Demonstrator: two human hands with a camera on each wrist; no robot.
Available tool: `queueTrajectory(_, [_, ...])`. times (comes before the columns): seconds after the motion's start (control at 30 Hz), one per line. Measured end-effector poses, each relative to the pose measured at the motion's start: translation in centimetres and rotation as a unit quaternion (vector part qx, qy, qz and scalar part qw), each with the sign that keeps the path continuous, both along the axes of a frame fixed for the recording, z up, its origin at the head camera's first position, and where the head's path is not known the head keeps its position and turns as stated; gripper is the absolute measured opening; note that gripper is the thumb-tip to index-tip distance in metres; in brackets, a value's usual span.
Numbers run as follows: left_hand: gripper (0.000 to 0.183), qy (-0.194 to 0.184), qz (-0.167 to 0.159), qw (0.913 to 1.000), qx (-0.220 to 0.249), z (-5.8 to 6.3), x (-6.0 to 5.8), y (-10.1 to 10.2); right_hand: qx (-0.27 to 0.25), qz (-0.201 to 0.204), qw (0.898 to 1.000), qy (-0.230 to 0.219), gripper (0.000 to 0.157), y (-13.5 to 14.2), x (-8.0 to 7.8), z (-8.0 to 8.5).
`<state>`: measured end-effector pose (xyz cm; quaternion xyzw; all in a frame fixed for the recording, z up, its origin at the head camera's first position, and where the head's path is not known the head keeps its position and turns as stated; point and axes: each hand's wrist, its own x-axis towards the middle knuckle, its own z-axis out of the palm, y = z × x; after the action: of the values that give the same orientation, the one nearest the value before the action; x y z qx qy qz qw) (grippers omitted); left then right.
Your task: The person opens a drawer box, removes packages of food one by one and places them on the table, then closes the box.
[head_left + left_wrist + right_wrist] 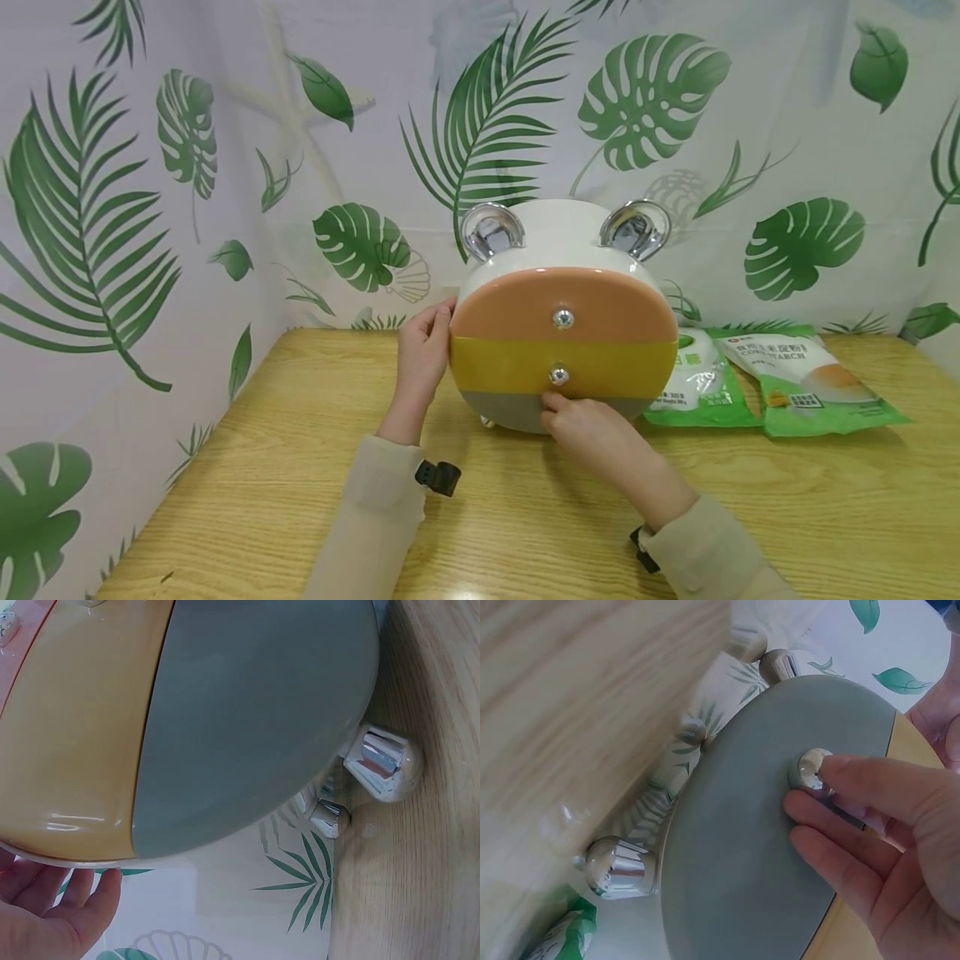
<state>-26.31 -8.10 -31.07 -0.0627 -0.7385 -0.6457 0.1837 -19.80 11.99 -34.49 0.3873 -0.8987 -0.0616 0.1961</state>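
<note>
A round-fronted little drawer cabinet point(562, 304) stands on the table, with orange, yellow and grey drawer fronts and two chrome ear-shaped loops on top. My right hand point(596, 429) is at the lowest, grey drawer point(742, 802), pinching its silver knob point(810, 769) between thumb and fingers. That knob is hidden in the head view. Against the cabinet's left side rests my left hand point(423, 350), its fingertips touching the edge beside the yellow drawer point(82, 750). All the drawer fronts look flush. Silver feet point(384, 761) hold the cabinet off the wood.
Right of the cabinet lie two green-and-white food packets: one point(705, 383) partly behind it, and a corn starch bag point(810, 379). A leaf-patterned cloth point(360, 167) hangs behind and to the left of the wooden table point(300, 492).
</note>
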Motion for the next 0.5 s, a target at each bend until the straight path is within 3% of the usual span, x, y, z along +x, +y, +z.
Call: queueTrajectory(0.5, [0.029,-0.004,0.003,1.0000,-0.004,0.03,0.06,0.00,0.015,0.033,0.999,-0.020,0.011,0.13,-0.21,-0.18])
